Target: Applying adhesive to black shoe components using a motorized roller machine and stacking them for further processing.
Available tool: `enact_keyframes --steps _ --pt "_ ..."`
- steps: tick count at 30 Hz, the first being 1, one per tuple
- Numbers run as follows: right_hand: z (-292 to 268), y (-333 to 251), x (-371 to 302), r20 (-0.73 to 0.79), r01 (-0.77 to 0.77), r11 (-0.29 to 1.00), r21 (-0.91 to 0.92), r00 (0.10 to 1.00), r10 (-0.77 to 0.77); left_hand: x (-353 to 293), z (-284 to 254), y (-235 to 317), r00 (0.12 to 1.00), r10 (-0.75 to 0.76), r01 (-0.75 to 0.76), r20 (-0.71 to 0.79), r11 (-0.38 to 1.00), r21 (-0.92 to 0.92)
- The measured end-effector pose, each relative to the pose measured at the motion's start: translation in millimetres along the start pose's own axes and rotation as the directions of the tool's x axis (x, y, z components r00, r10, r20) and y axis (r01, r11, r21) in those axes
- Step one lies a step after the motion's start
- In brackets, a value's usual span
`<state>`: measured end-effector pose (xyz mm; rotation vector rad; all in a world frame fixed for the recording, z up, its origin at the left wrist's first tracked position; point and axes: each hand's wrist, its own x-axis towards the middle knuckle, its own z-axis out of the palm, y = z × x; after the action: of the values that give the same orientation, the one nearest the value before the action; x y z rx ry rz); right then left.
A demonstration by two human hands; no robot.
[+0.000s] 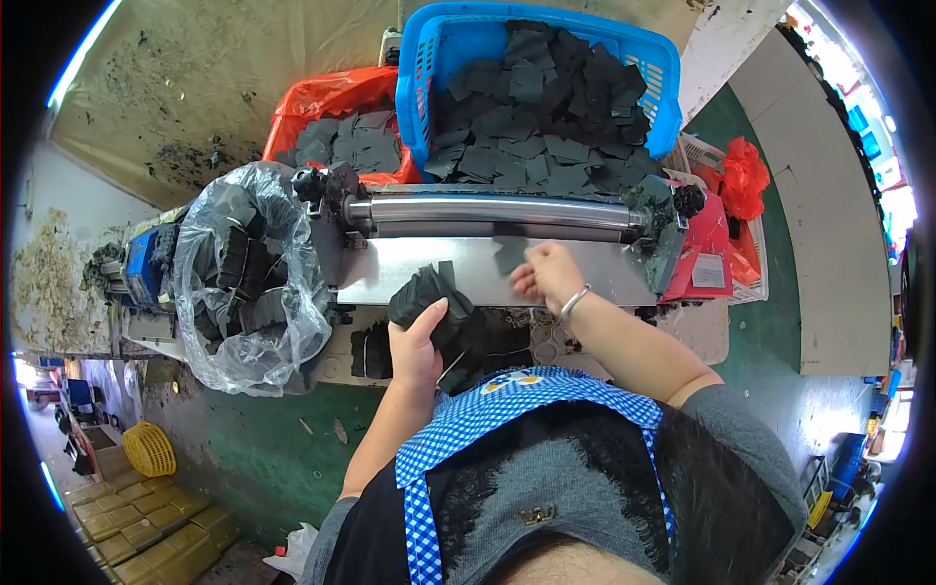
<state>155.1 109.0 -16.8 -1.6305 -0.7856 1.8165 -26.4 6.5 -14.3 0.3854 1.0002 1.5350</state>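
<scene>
My left hand is wrapped round a thick stack of thin black square pieces, held at the near edge of a metal feed plate. Over the plate, my right hand, a bracelet at its wrist, has its fingers curled together at the edge of a single dark square piece. That piece is slightly blurred and points toward the gap below a shiny steel roller. Which part of it the fingertips cover is hard to see.
Behind the roller, a blue plastic basket and a red bag hold many loose dark pieces. A clear plastic bag of bundled pieces sits left. More tied bundles lie below the plate. The machine's red end housing stands right.
</scene>
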Motion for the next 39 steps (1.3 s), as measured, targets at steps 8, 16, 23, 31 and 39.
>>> enact_keyframes --steps 8,16,23,31,39 --pt "13.5 12.2 -35.8 0.348 0.363 0.894 -0.261 0.9 -0.264 3.4 7.9 -10.0 0.996 0.081 -0.078 -0.025 0.992 0.101" --pt "16.3 -2.8 -31.2 0.233 0.234 0.959 -0.159 0.953 -0.194 6.7 8.1 -7.2 0.998 0.051 -0.048 -0.041 0.996 0.072" --pt "3.1 12.0 -17.9 0.363 0.139 0.969 -0.205 0.93 -0.056 5.5 8.7 -6.2 0.999 0.016 -0.014 -0.048 0.999 0.045" --pt "16.3 10.8 -35.9 0.447 0.387 0.885 -0.258 0.86 -0.246 6.9 5.0 -17.3 0.994 0.111 -0.102 -0.021 0.964 0.246" --pt "-0.8 8.3 -20.1 0.509 -0.163 0.979 0.122 0.857 0.08 4.4 18.6 0.8 0.993 -0.094 0.096 0.075 0.995 -0.012"
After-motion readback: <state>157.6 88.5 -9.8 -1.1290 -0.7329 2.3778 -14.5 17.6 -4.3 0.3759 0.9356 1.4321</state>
